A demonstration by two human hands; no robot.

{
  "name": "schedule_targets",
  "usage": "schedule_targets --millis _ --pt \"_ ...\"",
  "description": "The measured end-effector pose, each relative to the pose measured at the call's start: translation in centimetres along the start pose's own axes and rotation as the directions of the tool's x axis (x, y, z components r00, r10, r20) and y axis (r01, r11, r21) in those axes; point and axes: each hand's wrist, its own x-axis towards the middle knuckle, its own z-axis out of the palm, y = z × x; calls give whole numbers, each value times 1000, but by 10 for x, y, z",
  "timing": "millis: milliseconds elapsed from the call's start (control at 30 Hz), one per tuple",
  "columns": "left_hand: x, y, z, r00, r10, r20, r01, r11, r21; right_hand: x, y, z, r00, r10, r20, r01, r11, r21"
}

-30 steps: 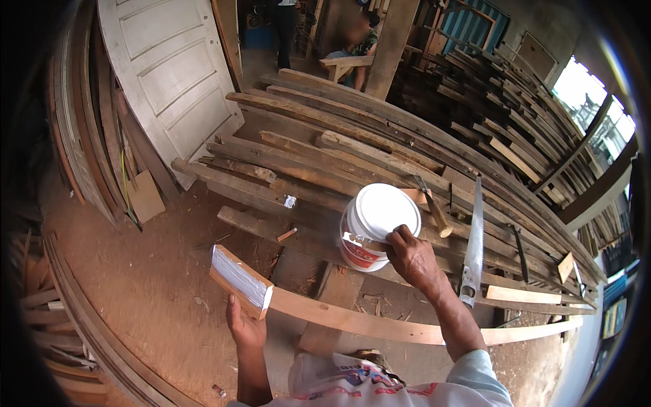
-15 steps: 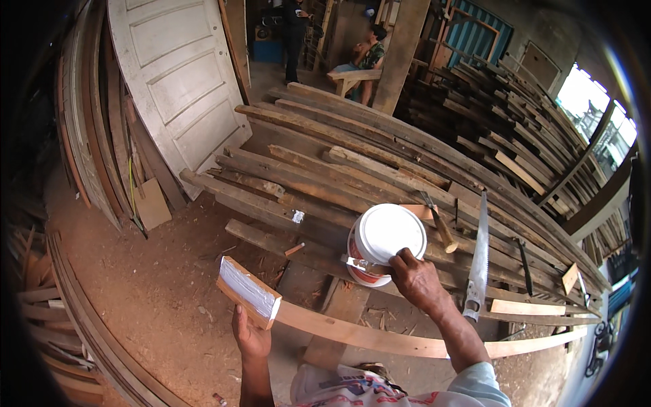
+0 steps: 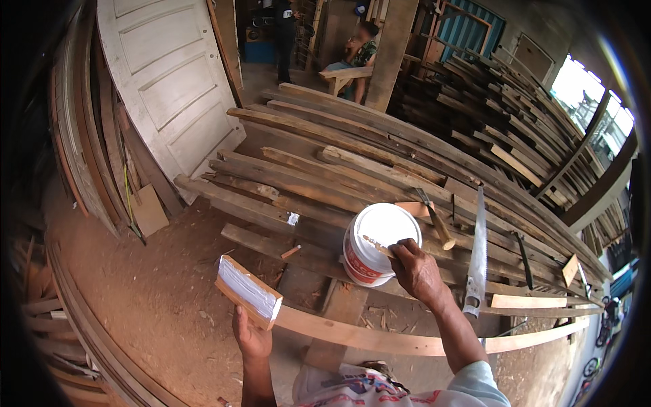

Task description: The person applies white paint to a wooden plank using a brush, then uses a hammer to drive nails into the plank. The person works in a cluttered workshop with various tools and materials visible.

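My left hand (image 3: 252, 336) is closed around the lower edge of a short wooden board (image 3: 249, 293) whose upturned face is coated with white paste. In my right hand (image 3: 417, 268), fingers and thumb pinch a thin wooden stick (image 3: 380, 248) with a whitish tip. The stick lies across the top of a white bucket (image 3: 363, 261) with a red label, which stands on the timbers. Whether its round white top is a lid or paste, I cannot tell. A long pale plank (image 3: 366, 336) extends rightward from the coated board; whether they are joined is unclear.
Rough timbers (image 3: 305, 178) lie side by side ahead. On them rest a handsaw (image 3: 477, 261), a wooden-handled tool (image 3: 441, 227) and a dark tool (image 3: 524, 263). A white panelled door (image 3: 173, 88) leans at left. Two people (image 3: 359, 57) are in the background.
My right hand has turned, bringing the stick from the bucket's near rim to over its white top. The left hand and coated board have hardly moved. The view has shifted slightly.
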Motion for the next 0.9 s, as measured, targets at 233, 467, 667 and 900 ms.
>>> schedule_targets --millis 233,467,667,900 --pt "5 -8 3 998 4 55 -5 1000 21 26 8 13 996 43 -72 -41 999 24" --pt "2 -9 -4 998 41 50 -44 998 49 20 24 33 996 14 -93 -18 999 -43" --pt "3 -8 -5 999 38 38 -39 999 19 18 19 37 994 32 -107 -38 998 -56" --pt "6 -9 0 997 31 76 -30 999 -11 17 18 38 988 56 -144 -63 997 -47"
